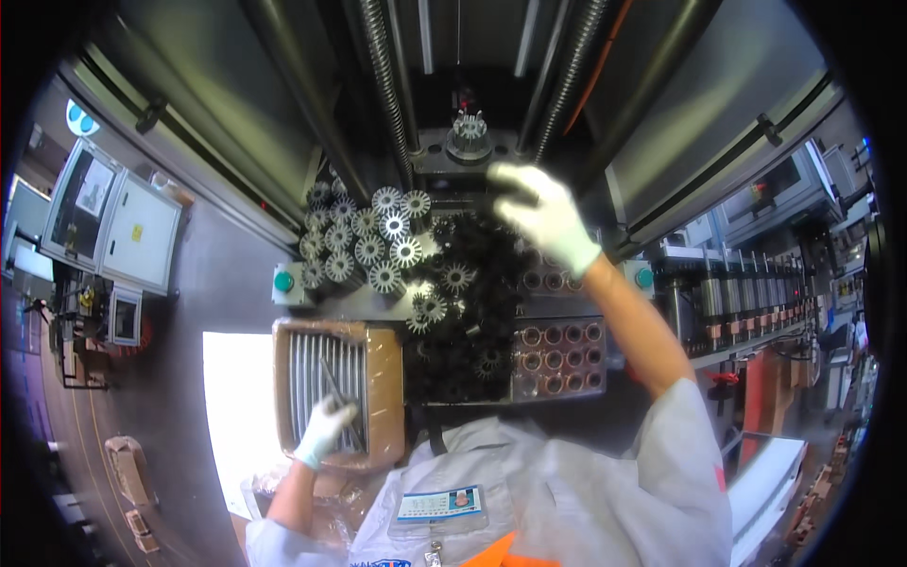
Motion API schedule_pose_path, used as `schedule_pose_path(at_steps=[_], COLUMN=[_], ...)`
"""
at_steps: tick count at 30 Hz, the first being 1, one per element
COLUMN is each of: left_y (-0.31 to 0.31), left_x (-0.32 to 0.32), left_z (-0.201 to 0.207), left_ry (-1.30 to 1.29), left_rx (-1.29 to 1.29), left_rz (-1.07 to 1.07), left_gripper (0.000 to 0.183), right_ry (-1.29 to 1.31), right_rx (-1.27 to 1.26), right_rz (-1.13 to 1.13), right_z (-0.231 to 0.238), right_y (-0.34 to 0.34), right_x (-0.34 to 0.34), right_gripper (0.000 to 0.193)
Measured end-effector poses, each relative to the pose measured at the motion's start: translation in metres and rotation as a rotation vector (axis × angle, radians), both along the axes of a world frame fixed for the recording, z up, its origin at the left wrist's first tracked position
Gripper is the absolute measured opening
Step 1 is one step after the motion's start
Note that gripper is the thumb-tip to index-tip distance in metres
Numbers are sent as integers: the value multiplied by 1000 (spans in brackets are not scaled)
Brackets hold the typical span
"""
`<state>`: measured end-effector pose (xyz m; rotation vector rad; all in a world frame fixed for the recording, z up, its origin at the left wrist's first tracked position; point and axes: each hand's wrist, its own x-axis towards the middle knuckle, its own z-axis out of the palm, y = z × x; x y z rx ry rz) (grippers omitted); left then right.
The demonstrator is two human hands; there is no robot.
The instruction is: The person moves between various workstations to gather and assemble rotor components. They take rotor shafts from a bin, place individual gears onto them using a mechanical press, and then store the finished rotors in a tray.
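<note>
My left hand (326, 430), in a white glove, is closed around a slim metal shaft (333, 380). It is over a cardboard box (385, 397) where several metal shafts (304, 373) lie side by side. My right hand (548, 217), gloved too and blurred, is stretched forward with thumb and fingers apart and nothing visible between them. Just ahead and left of it, a slotted metal core (469, 126) sits upright on a round fixture (469, 146) inside the machine. Several similar slotted cores (368, 249) stand grouped left of the middle.
Black parts (463, 350) are heaped in the middle. A clear tray (559, 383) of copper-coloured ring parts lies to their right. Green buttons (283, 281) (644, 278) flank the work surface. Upright rods and a threaded screw (380, 76) rise around the fixture.
</note>
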<state>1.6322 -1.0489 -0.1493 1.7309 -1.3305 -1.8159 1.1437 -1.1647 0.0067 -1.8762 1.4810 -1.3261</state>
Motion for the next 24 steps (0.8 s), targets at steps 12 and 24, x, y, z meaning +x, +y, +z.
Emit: schedule_pose_path(at_steps=[12, 24], left_y=[-8, -146], left_x=[-26, -195], left_z=[55, 122], left_ry=[171, 294], left_rx=[-98, -435], left_rz=[282, 20], left_gripper=[25, 28], right_ry=[-485, 585], right_rx=[153, 115], right_rz=[-409, -408], right_z=[-30, -8], right_y=[-161, -117], right_x=[-18, -6], right_gripper=[34, 32])
